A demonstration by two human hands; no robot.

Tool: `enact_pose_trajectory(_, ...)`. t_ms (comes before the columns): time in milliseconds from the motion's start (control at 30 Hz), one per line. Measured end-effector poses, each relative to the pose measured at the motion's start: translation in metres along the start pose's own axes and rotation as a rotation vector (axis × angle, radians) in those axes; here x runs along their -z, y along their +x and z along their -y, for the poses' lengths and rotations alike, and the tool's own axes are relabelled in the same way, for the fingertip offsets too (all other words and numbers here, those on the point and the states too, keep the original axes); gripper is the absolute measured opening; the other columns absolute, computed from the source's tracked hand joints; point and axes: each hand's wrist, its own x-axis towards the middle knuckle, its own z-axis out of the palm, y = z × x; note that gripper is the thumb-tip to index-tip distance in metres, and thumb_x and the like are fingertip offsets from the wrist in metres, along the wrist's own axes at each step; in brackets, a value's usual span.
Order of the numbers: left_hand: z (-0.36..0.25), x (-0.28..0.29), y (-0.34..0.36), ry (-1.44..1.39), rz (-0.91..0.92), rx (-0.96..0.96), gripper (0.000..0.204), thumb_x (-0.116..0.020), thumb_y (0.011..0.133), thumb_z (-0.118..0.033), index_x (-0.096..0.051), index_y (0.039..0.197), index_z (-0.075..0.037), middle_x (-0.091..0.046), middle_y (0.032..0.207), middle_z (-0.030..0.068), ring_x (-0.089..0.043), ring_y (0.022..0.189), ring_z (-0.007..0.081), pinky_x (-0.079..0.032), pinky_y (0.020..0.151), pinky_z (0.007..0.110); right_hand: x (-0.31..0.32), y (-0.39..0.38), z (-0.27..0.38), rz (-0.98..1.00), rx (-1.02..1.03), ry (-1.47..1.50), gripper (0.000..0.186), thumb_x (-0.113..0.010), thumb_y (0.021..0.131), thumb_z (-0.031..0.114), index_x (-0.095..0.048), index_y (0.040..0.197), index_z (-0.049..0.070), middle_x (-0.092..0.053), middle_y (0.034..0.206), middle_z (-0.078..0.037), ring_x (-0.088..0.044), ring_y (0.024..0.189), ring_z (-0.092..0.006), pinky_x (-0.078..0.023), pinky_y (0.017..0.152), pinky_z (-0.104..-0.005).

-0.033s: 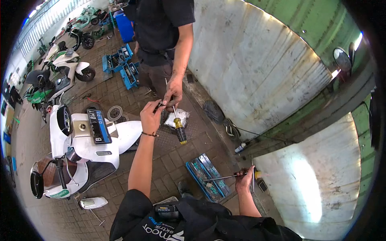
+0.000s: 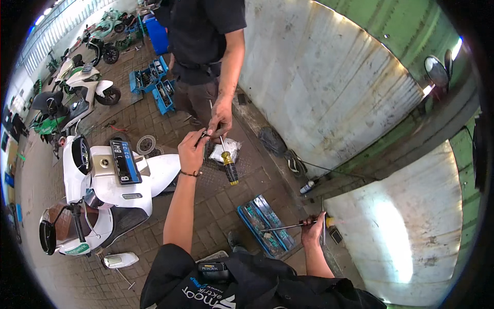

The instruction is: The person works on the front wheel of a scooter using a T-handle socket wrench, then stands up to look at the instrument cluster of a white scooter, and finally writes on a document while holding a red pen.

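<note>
My left hand reaches forward, thumb and fingers pinched on a small dark piece. A co-worker's hand meets mine at that piece, fingertips close together. From that other hand hangs a screwdriver with a yellow and black handle. Low on the right, my right hand is closed round a long-shafted screwdriver, whose handle end shows yellow. Its shaft points left over an open blue toolbox. A thin metal rod also stands at my right hand; its grip is partly hidden.
A white scooter stands at the left, more scooters behind it. Blue toolboxes lie open near the co-worker's legs. A white plastic bag rests on the floor beyond the hands. Whitish metal panels rise on the right, a spray can below.
</note>
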Motion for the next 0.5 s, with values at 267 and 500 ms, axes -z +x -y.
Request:
enact_pose_trajectory(267, -0.144, -0.021, -0.108, -0.239, -0.040, 0.031, 0.025, -0.058, 0.091, -0.008, -0.062, 0.112, 0.004, -0.066, 0.099, 0.0102, -0.062, 0.089, 0.0209, -0.047, 0.080, 0.029, 0.098, -0.025, 0.076, -0.080, 0.133, 0.155, 0.042, -0.047, 0.093, 0.055, -0.048, 0.084, 0.014, -0.036, 0.061, 0.001, -0.035, 0.053, -0.0134, -0.038, 0.059, -0.0301)
enact_pose_trajectory(500, -0.303, -0.134, -0.274, -1.573, 0.617, 0.469, 0.028, -0.061, 0.091, -0.016, -0.061, 0.113, 0.002, -0.064, 0.094, 0.0085, -0.059, 0.082, 0.0164, -0.046, 0.070, 0.031, 0.237, -0.129, 0.253, 0.139, 0.610, 0.490, 0.045, -0.038, 0.098, 0.049, -0.044, 0.071, 0.013, -0.028, 0.055, 0.003, -0.028, 0.048, -0.0098, -0.034, 0.052, -0.0284)
